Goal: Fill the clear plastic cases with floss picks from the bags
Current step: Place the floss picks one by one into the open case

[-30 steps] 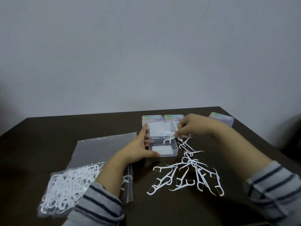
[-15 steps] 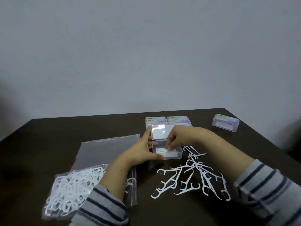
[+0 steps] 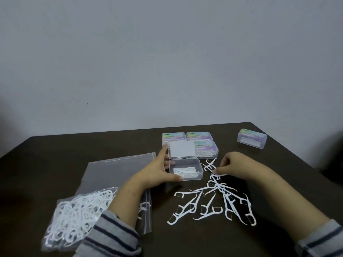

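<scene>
The open case (image 3: 185, 168) sits on the dark surface (image 3: 55, 154) just in front of the person, its lid (image 3: 182, 149) tipped back toward the closed cases (image 3: 198, 140) behind it. A few floss picks (image 3: 183, 171) now lie inside it. Half a second ago the right hand was over the case, setting picks in; it has since pulled away to the right, so that drop is done and the case is far from full.

The left hand (image 3: 157, 172) holds the case steady, thumb along its front wall and fingers curled at its left side. The right hand (image 3: 231, 165) is down at the top of the loose pile of picks (image 3: 213, 203), fingertips pinched on what looks like one pick (image 3: 220, 174), though the grip is small and somewhat blurred. That reads as the start of the next load.

Further left, a full bag of picks (image 3: 78, 214) lies half under the left forearm, with a flat, seemingly empty bag (image 3: 118, 169) beyond it. One more closed case (image 3: 251, 138) stands apart at the far right.
</scene>
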